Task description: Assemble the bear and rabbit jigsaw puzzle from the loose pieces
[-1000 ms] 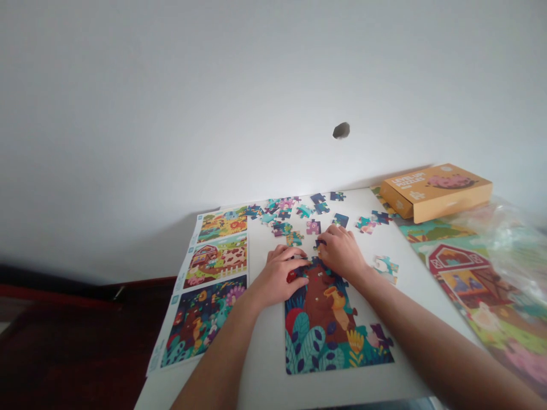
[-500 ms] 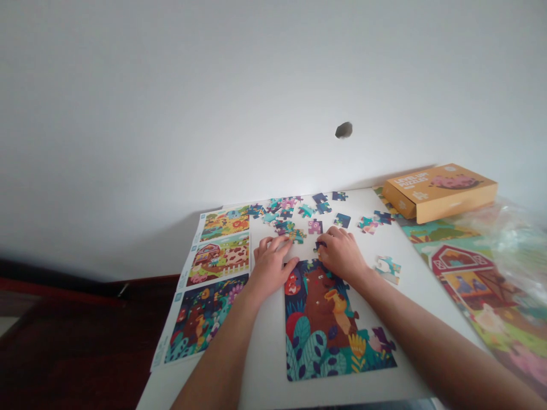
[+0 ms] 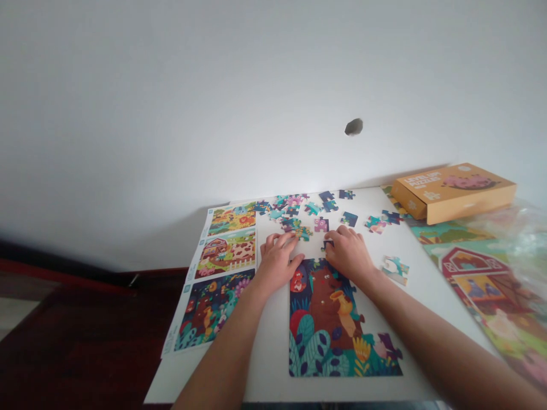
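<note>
My right hand (image 3: 350, 254) is curling over a small dark piece (image 3: 328, 245) that is sitting at the top edge of the bear puzzle (image 3: 337, 324), near the middle of the white surface (image 3: 269, 364). My fingers are covering most of it, so I cannot tell whether my grip there is pinching the piece or only pressing down on it. My left hand (image 3: 280, 261) is lying flat beside it, the grip spread and holding nothing. Its thumb is at the puzzle's upper left corner and its fingertips are reaching up toward a teal piece (image 3: 302, 232).

What I am worrying about is the joined part shifting. It is lying loose on a smooth top, and if I am pushing the dark piece sideways rather than straight down, I could be shoving the top row out of line or popping neighbouring tabs open. My left palm is resting more on bare surface than on the picture, so it may not be bracing much. Forcing a tab into the wrong socket could be bending the card. My right forearm is running close along the puzzle's right edge, and dragging it could be lifting pieces there. The loose pieces (image 3: 307, 208) are crowding just beyond my knuckles, close to the back edge by the wall. A careless sweep could be scattering them or knocking some off behind.
</note>
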Action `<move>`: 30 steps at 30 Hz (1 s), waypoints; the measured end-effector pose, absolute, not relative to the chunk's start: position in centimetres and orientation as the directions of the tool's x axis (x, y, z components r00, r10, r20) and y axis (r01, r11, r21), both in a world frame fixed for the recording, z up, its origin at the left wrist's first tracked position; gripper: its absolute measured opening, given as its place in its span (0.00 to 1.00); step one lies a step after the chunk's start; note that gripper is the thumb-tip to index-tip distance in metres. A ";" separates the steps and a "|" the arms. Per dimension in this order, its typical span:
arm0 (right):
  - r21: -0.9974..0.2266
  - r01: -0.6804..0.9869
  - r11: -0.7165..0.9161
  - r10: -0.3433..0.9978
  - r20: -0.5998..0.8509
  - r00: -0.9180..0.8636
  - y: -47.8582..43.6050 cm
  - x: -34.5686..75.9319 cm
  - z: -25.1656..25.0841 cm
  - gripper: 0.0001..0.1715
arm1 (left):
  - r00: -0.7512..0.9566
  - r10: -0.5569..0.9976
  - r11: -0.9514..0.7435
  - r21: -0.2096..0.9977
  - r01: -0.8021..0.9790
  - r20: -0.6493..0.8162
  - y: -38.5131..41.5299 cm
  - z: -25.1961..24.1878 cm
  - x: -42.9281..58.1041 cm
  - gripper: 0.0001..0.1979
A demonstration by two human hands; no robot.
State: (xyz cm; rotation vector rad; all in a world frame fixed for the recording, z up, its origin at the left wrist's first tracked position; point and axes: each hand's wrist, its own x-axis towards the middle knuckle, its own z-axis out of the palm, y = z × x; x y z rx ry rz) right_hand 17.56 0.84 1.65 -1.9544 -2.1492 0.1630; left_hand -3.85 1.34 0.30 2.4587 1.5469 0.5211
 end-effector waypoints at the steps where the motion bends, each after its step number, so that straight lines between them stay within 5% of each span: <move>1: -0.237 0.966 0.104 0.992 0.096 -0.083 0.8 17.6 1.7 0.17 | 0.392 0.901 -0.434 0.342 0.833 0.189 1.3 0.3 -3.8 0.21; 14: -0.286 0.946 0.150 0.983 0.141 -0.114 0.9 17.7 1.6 0.17 | 0.350 0.902 -0.425 0.373 0.825 0.252 2.0 -0.6 -4.3 0.24; 22: -0.339 0.880 0.333 0.941 0.186 -0.284 0.9 17.6 1.5 0.22 | 0.383 0.895 -0.443 0.356 0.823 0.228 1.7 0.1 -3.9 0.22; 30: -0.369 0.868 0.333 0.941 0.184 -0.282 1.3 17.9 1.1 0.31 | 0.398 0.886 -0.460 0.350 0.816 0.238 1.5 0.3 -3.7 0.17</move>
